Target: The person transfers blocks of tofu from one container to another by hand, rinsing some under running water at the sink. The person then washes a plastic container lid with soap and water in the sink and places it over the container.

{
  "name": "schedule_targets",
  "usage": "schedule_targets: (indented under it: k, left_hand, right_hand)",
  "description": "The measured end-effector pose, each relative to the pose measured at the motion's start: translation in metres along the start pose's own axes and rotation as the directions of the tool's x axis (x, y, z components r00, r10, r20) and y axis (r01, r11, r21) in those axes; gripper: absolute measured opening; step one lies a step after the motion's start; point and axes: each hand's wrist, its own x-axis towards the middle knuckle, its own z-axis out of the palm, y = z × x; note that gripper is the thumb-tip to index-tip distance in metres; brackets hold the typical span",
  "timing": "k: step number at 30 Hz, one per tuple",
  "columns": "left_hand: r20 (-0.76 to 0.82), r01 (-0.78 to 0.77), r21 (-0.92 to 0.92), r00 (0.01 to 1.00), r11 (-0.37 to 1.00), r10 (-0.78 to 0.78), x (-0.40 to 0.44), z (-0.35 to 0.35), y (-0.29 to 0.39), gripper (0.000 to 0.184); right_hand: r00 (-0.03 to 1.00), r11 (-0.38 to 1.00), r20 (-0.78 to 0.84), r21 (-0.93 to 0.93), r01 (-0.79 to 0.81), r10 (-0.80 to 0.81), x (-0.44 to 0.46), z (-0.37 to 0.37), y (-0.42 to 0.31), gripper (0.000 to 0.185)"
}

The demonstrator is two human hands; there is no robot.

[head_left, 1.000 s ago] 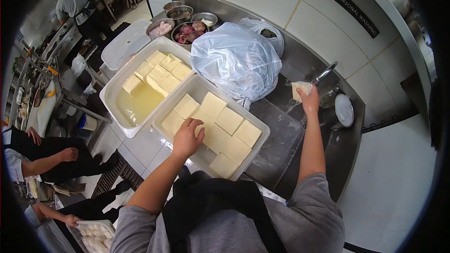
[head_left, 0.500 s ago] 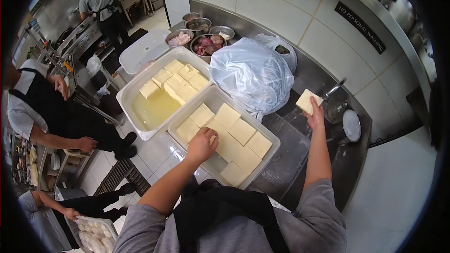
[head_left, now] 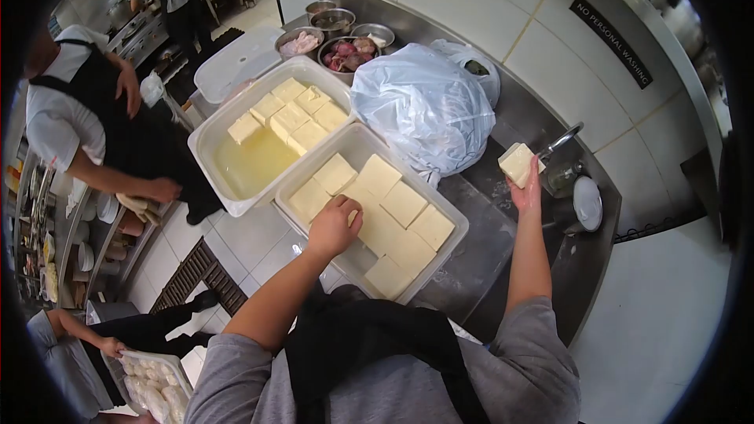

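On the right, near the faucet (head_left: 562, 140), my right hand (head_left: 526, 191) grips a pale block of cheese or tofu (head_left: 516, 163) from below and the side. My left hand (head_left: 336, 225) is over the near white tub (head_left: 458, 250), its fingers curled down beside the pale blocks (head_left: 382, 225) laid in there. The undersides of those fingers are hidden, so I cannot tell whether they hold anything. A second white tub (head_left: 206, 169) adjoins it at the back left, with more pale blocks (head_left: 290, 119) standing in yellowish liquid.
A filled whitish plastic bag (head_left: 424, 114) lies behind the tubs on the metal counter (head_left: 471, 259). Metal bowls with meat (head_left: 301, 45) and reddish pieces (head_left: 348, 55) stand at the back. Co-workers (head_left: 102, 126) are on the left; one holds a tray of wrapped packs (head_left: 153, 385).
In my right hand, the block has turned to show its side. My left hand stays over the near tub. The co-worker at the left has come further into view.
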Motion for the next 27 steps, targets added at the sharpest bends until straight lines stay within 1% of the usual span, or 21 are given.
schedule_targets:
  k: [1,2,3,5,6,7,9,11,13,14,16,17,18,19,20,21,22,23,25,26,27]
  left_hand:
    - [-0.005,-0.011,0.001,1.000,1.000,0.011,-0.002,-0.001,0.000,0.009]
    - [-0.005,-0.001,0.001,1.000,1.000,0.001,-0.003,-0.002,-0.002,0.009]
    - [0.012,-0.019,0.014,1.000,1.000,0.019,-0.003,-0.002,-0.002,0.010]
    - [0.026,-0.042,0.019,0.999,0.999,0.041,-0.001,-0.002,-0.002,0.011]
    - [0.045,-0.032,0.022,0.999,0.999,0.030,0.000,-0.001,-0.002,0.011]
    - [0.070,-0.020,0.025,0.997,0.999,0.018,-0.001,-0.001,-0.003,0.011]
    - [0.056,-0.032,0.015,0.998,0.999,0.031,0.001,-0.001,-0.002,0.010]
    - [0.049,-0.042,0.000,0.998,0.999,0.042,-0.003,0.001,-0.002,0.009]
    - [0.098,-0.031,-0.012,0.995,0.999,0.032,-0.002,0.001,-0.005,0.012]
    - [0.104,-0.038,-0.018,0.994,0.999,0.040,0.000,0.000,-0.006,0.012]
    - [0.289,-0.037,0.005,0.957,0.999,0.034,0.001,0.001,-0.009,0.018]
    - [0.299,-0.043,-0.003,0.953,0.999,0.042,0.001,0.001,-0.011,0.018]
    - [0.320,-0.116,0.014,0.942,0.993,0.105,0.001,0.002,-0.013,0.018]
    - [0.338,-0.186,0.030,0.927,0.982,0.165,0.002,0.003,-0.014,0.019]
    - [0.337,-0.188,0.023,0.926,0.982,0.170,0.002,0.002,-0.014,0.019]
    - [0.353,-0.195,0.017,0.919,0.981,0.177,0.002,0.000,-0.013,0.021]
    - [0.369,-0.200,0.012,0.911,0.980,0.182,0.003,-0.002,-0.013,0.023]
    - [0.368,-0.198,0.005,0.912,0.980,0.182,0.006,-0.004,-0.013,0.023]
    - [0.285,-0.285,0.042,0.922,0.957,0.262,0.016,-0.007,-0.014,0.031]
    - [0.299,-0.306,0.046,0.913,0.951,0.279,0.023,-0.005,-0.017,0.039]
    - [0.297,-0.302,0.036,0.914,0.953,0.278,0.030,-0.005,-0.020,0.039]
  right_hand:
    - [0.998,0.999,0.061,-0.031,0.018,-0.016,-0.007,-0.005,0.003,0.055]
    - [0.994,1.000,0.103,-0.004,-0.023,0.023,-0.016,-0.006,0.002,0.054]
    - [0.994,1.000,0.106,-0.009,-0.028,0.029,-0.025,-0.006,0.001,0.054]
    - [0.969,0.980,0.224,0.143,-0.142,0.107,-0.042,-0.001,-0.003,0.052]
    - [0.940,0.973,0.319,0.153,-0.175,0.119,-0.051,0.005,-0.004,0.055]
    - [0.942,0.973,0.313,0.152,-0.173,0.119,-0.059,0.014,-0.003,0.055]
    - [0.824,0.951,0.538,0.119,-0.284,0.178,-0.078,0.036,0.000,0.056]
    - [0.731,0.924,0.643,0.094,-0.372,0.229,-0.100,0.063,0.013,0.051]
    - [0.660,0.917,0.695,0.003,-0.399,0.285,-0.117,0.091,0.030,0.047]
    - [0.665,0.917,0.693,0.014,-0.399,0.279,-0.128,0.109,0.040,0.047]
    - [0.683,0.918,0.678,0.030,-0.397,0.273,-0.152,0.144,0.056,0.047]
    - [0.737,0.945,0.616,-0.036,-0.326,0.278,-0.162,0.162,0.063,0.046]
    - [0.787,0.960,0.553,-0.111,-0.257,0.275,-0.168,0.176,0.070,0.046]
    - [0.791,0.961,0.547,-0.115,-0.253,0.274,-0.169,0.187,0.079,0.046]
    - [0.820,0.969,0.542,-0.239,-0.060,0.185,-0.169,0.196,0.089,0.045]
    - [0.829,0.925,0.551,-0.357,0.132,0.094,-0.168,0.205,0.097,0.044]
    - [0.839,0.896,0.541,-0.395,0.201,0.050,-0.168,0.214,0.105,0.042]
    - [0.840,0.893,0.540,-0.401,0.202,0.053,-0.165,0.220,0.114,0.042]
    - [0.877,0.867,0.479,-0.419,0.268,-0.040,-0.155,0.225,0.135,0.042]
    - [0.878,0.864,0.477,-0.427,0.268,-0.036,-0.150,0.227,0.142,0.042]
    - [0.880,0.851,0.470,-0.437,0.290,-0.059,-0.144,0.230,0.149,0.043]
